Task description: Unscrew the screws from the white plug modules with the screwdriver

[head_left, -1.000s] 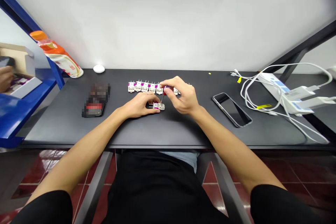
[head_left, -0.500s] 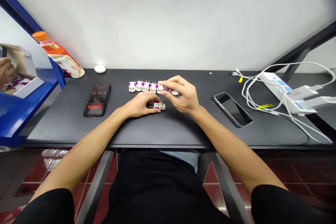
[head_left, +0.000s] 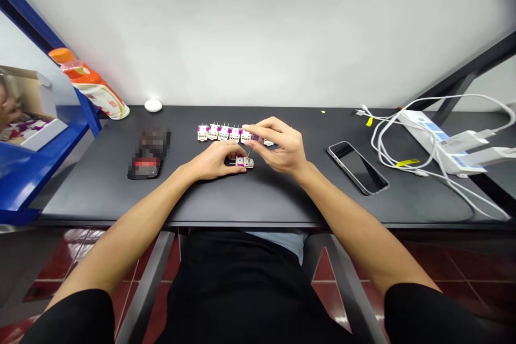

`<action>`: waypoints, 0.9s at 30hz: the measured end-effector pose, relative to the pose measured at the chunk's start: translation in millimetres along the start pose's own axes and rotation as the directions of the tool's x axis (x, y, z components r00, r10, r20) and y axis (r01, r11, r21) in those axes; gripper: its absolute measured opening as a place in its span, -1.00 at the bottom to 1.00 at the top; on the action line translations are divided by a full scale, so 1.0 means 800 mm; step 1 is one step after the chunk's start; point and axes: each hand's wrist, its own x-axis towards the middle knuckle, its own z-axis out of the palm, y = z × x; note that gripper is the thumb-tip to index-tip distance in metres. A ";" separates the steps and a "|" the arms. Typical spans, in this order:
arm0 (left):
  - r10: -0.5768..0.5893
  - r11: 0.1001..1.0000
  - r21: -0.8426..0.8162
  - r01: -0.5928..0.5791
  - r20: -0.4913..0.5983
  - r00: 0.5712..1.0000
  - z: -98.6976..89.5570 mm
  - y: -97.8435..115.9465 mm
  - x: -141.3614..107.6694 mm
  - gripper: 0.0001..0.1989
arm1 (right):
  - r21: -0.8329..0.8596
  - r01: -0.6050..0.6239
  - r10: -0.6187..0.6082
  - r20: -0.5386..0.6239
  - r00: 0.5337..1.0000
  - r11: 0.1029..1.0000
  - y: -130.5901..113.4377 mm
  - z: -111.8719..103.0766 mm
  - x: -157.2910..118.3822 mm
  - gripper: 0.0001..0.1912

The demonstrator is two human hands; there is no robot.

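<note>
My left hand (head_left: 221, 160) pinches a small white-and-purple part with metal pins (head_left: 244, 162) low against the black table. In my right hand (head_left: 281, 145) is a small screwdriver (head_left: 255, 141), its purplish handle partly covered by my fingers. The thin shaft slants down toward the part, and I cannot tell whether its tip touches. Behind my hands stands a row of several similar white-and-purple parts (head_left: 224, 133), their pins upward. My right hand hides some of the row's right end.
At left lie a blurred-out dark object (head_left: 149, 153), a white oval piece (head_left: 153, 105) and an orange bottle (head_left: 91, 84). Another person's hand (head_left: 8, 107) reaches into a box (head_left: 44, 131). At right are a phone (head_left: 358, 167), white cables (head_left: 382, 145) and a power strip (head_left: 439, 142).
My hands, the part and the screwdriver stay nearly in place. The other person's hand at the far left has shifted within the box and is blurred.
</note>
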 end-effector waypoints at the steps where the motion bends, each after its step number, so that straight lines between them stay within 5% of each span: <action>1: 0.003 1.000 -0.001 -0.003 0.000 1.000 0.000 0.000 0.000 -0.63 | -0.002 0.012 -0.012 -0.004 1.000 1.000 0.000 0.000 0.000 -0.61; 7: 0.010 1.000 0.003 -0.010 0.001 1.000 0.000 -0.003 0.000 -0.60 | -0.021 0.058 -0.057 0.058 0.997 0.998 0.000 0.000 0.000 -0.47; 13: -0.003 1.000 0.013 0.003 0.002 1.000 0.001 -0.001 0.000 -0.61 | -0.038 0.036 -0.036 0.019 0.999 0.999 0.005 0.000 -0.002 -0.61; 20: 0.015 1.000 0.016 -0.015 -0.008 1.000 0.002 -0.004 0.000 -0.62 | -0.025 0.053 -0.051 0.066 0.996 0.998 0.002 -0.001 -0.002 -0.44; 27: 0.008 1.000 0.013 -0.008 -0.003 1.000 0.001 -0.001 0.001 -0.62 | -0.036 0.034 -0.032 0.046 0.998 0.999 0.005 -0.001 -0.003 -0.59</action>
